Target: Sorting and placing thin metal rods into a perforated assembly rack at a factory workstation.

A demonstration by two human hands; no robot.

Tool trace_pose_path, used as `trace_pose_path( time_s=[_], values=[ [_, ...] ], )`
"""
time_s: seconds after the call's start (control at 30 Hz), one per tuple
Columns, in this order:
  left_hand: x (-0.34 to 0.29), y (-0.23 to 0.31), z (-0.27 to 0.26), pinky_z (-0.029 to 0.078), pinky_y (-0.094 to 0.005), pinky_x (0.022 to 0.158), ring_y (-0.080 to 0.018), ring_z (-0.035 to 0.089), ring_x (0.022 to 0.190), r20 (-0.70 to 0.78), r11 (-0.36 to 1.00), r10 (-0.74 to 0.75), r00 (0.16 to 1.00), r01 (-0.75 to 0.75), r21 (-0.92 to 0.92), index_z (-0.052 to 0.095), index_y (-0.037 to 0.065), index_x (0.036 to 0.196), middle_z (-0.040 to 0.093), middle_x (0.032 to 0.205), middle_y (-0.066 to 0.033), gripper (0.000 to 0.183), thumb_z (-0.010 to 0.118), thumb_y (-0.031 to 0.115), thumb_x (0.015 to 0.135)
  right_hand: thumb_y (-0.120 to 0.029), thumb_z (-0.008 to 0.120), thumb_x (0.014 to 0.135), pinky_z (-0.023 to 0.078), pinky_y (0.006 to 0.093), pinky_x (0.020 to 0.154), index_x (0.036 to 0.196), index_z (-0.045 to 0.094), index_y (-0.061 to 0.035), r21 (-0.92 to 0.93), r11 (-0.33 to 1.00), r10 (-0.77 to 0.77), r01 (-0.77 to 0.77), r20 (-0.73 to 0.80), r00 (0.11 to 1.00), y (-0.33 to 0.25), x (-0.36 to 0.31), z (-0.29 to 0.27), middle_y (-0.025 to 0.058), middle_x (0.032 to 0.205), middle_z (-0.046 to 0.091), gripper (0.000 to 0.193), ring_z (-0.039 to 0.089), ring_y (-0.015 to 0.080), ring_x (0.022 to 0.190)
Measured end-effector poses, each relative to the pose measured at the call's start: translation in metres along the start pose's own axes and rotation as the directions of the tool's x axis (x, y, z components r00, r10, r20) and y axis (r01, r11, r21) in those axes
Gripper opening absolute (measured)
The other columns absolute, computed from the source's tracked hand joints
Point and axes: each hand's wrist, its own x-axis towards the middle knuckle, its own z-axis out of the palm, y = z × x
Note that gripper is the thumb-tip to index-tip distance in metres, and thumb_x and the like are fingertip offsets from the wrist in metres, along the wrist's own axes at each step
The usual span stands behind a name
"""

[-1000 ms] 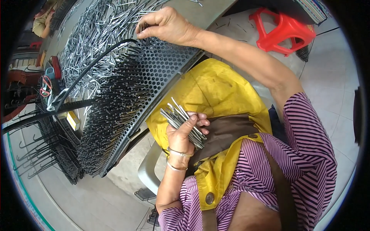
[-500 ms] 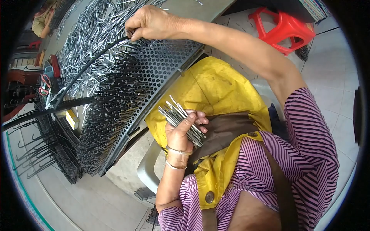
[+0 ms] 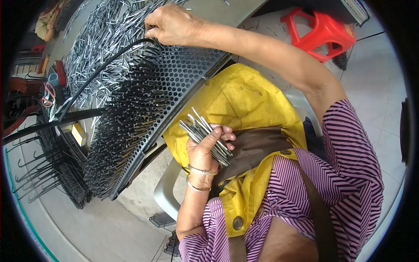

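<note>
My left hand [image 3: 203, 146] is closed around a bundle of thin silvery metal rods [image 3: 198, 131] over my lap, their ends sticking out past the thumb. My right hand [image 3: 174, 26] reaches to the far end of a perforated black metal rack [image 3: 183, 65], thumb and fingertips pinched together at its upper corner. Whatever lies in that pinch is hidden by the fingers. Many dark rods [image 3: 126, 118] stand packed in the rack's holes over its nearer left part, while the holes closest to my right hand show bare.
A large heap of loose silvery rods [image 3: 109, 35] covers the table behind the rack. A black curved bar [image 3: 104, 67] arcs over the rack's left side. Left of it are red-handled scissors [image 3: 49, 96] and a yellow box [image 3: 79, 134]. A red stool [image 3: 321, 35] stands at upper right.
My right hand has shifted slightly to the right along the rack's far end, still pinched. The left hand keeps its bundle in place.
</note>
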Motion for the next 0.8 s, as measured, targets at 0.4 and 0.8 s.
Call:
trace_pose_path(
  time_s=[0.4,0.8],
  values=[
    [0.002,-0.001,-0.001,0.051,-0.0315,0.052,-0.0240,0.060,0.066,0.010,1.000,0.001,1.000,-0.001,-0.003,0.054,-0.002,0.087,0.060,0.080,-0.0160,0.010,0.055,0.003,0.079,0.000,0.050,0.064,0.047,0.0385,0.063,0.064,0.056,0.0003,0.029,0.995,-0.094,0.099,-0.152,0.984,0.005,-0.010,0.010,0.0164,0.063,0.058,0.006,0.060,0.0281,0.064],
    [0.001,-0.005,-0.002,0.051,-0.0316,0.054,-0.0250,0.060,0.068,0.065,1.000,-0.022,0.998,0.023,-0.017,0.054,-0.002,0.087,0.060,0.081,-0.0161,0.010,0.056,0.002,0.079,-0.030,0.064,0.070,0.049,0.0373,0.060,0.081,0.059,-0.0018,-0.029,0.984,-0.178,0.177,-0.248,0.952,-0.002,0.005,0.016,0.0142,0.059,0.058,0.031,0.061,0.0277,0.063]
  ],
)
